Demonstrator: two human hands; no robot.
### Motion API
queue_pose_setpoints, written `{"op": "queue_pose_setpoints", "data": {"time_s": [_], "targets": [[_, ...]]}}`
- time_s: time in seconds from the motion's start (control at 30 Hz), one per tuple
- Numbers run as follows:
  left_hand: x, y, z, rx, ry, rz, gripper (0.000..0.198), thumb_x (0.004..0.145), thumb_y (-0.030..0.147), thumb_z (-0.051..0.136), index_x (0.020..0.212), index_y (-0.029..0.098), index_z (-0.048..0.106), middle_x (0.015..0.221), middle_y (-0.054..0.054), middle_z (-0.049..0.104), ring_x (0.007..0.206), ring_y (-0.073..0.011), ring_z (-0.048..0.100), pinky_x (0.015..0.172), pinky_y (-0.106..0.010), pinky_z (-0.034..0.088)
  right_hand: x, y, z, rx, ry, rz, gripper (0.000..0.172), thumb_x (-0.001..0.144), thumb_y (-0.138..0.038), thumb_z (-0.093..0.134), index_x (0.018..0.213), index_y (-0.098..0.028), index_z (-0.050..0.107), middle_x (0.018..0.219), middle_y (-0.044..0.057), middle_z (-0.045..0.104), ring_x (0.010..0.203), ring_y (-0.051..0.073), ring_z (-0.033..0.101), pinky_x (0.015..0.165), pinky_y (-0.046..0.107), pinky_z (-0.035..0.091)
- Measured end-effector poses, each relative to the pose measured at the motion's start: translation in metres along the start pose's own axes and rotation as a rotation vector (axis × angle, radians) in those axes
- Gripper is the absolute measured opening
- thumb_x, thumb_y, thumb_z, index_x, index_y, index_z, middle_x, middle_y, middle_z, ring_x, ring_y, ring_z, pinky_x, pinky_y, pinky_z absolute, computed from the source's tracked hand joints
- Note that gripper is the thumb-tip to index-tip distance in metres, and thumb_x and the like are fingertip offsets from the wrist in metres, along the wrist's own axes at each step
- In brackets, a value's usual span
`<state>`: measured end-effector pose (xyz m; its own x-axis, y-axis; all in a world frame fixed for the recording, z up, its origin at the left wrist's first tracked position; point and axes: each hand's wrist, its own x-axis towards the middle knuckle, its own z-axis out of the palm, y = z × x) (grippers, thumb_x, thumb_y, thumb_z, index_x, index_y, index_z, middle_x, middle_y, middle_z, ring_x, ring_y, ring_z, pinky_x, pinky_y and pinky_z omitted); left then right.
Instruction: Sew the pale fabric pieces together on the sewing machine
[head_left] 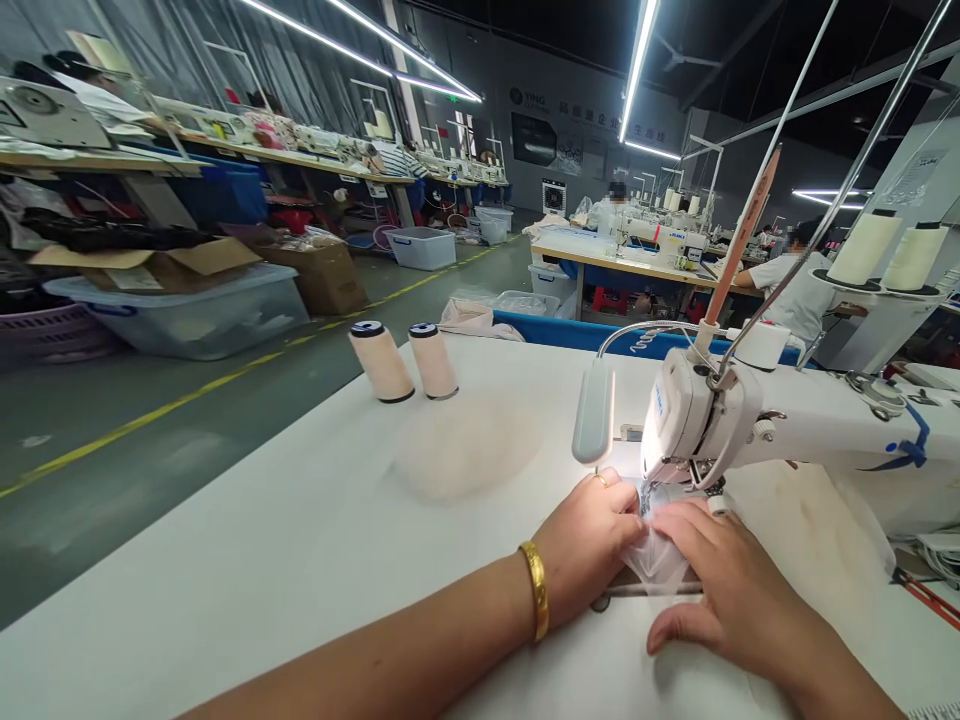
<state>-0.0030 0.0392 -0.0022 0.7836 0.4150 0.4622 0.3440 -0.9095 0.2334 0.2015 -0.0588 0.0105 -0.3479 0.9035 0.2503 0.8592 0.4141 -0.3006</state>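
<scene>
A white sewing machine (697, 410) stands on the right of the table, its needle area lit. Sheer white fabric (660, 568) lies under its presser foot, and a strip trails toward me. My left hand (589, 545), with a gold bangle at the wrist, is closed with fingertips gripping the fabric just left of the foot. My right hand (731, 585) rests to the right of the foot. Its fingers are stretched forward onto the fabric, with the thumb spread apart over the table. The needle tip is mostly hidden by the foot and fingers.
Two pale thread cones (382, 365) stand on the white table (285, 560). A small lamp (594, 412) hangs beside the machine head. More sheer fabric (821, 530) lies right, near red-handled tool parts (930, 600). Beyond are plastic bins (424, 247), boxes and other workstations with people.
</scene>
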Motion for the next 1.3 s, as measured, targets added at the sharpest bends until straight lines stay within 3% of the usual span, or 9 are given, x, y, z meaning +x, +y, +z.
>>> {"op": "queue_pose_setpoints", "data": {"time_s": [0.1,0.2,0.4,0.7,0.87,1.07,1.2,1.3], "targets": [[0.002,-0.003,0.001,-0.075,-0.006,-0.035,0.023,0.094,0.011,0.056,0.085,0.022,0.074,0.078,-0.002,0.064,0.076,-0.0199,0.050,0.070,-0.030,0.040,0.004,0.003,0.011,-0.013,0.062,-0.005,0.012,0.100,-0.025,0.057,0.111,-0.023,0.063,0.106,0.007,0.072,0.092,0.028,0.063,0.076,0.037,0.049],[0.004,-0.009,0.001,-0.191,-0.040,-0.111,0.025,0.088,0.006,0.055,0.084,0.021,0.074,0.080,-0.002,0.066,0.079,-0.0195,0.056,0.073,-0.029,0.044,0.009,0.005,0.017,0.024,0.170,0.066,0.027,0.101,-0.013,0.038,0.102,-0.023,0.063,0.088,0.004,0.071,0.078,0.024,0.063,0.066,0.033,0.046],[0.007,-0.013,-0.004,-0.237,-0.048,-0.138,0.027,0.089,0.009,0.052,0.082,0.022,0.074,0.082,-0.002,0.066,0.081,-0.0191,0.059,0.074,-0.029,0.047,0.012,-0.001,0.009,0.128,0.272,0.104,0.029,0.108,-0.024,0.035,0.105,-0.026,0.064,0.081,0.000,0.070,0.066,0.020,0.061,0.062,0.030,0.045],[-0.013,0.005,-0.011,-0.129,-0.014,0.118,0.023,0.088,0.002,0.060,0.081,0.022,0.071,0.088,0.001,0.075,0.089,-0.0192,0.064,0.085,-0.036,0.038,-0.002,0.006,-0.006,0.046,0.053,-0.048,0.033,0.112,-0.024,0.032,0.088,-0.024,0.054,0.080,0.001,0.065,0.073,0.020,0.058,0.067,0.032,0.043],[-0.021,0.011,-0.013,-0.082,-0.014,0.132,0.025,0.089,0.002,0.059,0.088,0.024,0.072,0.090,0.002,0.077,0.081,-0.0174,0.065,0.085,-0.038,0.035,-0.005,0.003,-0.010,0.011,0.016,-0.101,0.030,0.112,-0.030,0.041,0.086,-0.023,0.054,0.080,0.001,0.062,0.075,0.020,0.054,0.070,0.032,0.040],[-0.017,0.002,-0.006,-0.064,-0.001,0.121,0.019,0.090,0.008,0.062,0.090,0.022,0.074,0.094,0.000,0.078,0.081,-0.0193,0.066,0.084,-0.040,0.034,-0.003,0.004,-0.006,-0.028,0.002,-0.073,0.024,0.109,-0.030,0.048,0.088,-0.023,0.056,0.082,0.001,0.063,0.076,0.021,0.053,0.071,0.034,0.039],[-0.014,-0.001,-0.006,-0.056,0.029,0.123,0.017,0.096,0.013,0.061,0.088,0.021,0.073,0.097,-0.001,0.079,0.088,-0.0210,0.066,0.086,-0.041,0.035,-0.001,0.004,-0.005,-0.052,-0.022,-0.070,0.020,0.108,-0.026,0.051,0.090,-0.023,0.059,0.089,0.002,0.065,0.081,0.022,0.055,0.072,0.035,0.040],[-0.015,-0.001,-0.005,-0.058,0.041,0.167,0.014,0.094,0.011,0.062,0.090,0.021,0.071,0.100,-0.001,0.078,0.099,-0.0228,0.067,0.088,-0.041,0.036,-0.001,0.002,-0.004,-0.026,-0.021,-0.080,0.018,0.108,-0.024,0.052,0.092,-0.023,0.060,0.105,0.003,0.068,0.091,0.023,0.058,0.079,0.036,0.043]]}}
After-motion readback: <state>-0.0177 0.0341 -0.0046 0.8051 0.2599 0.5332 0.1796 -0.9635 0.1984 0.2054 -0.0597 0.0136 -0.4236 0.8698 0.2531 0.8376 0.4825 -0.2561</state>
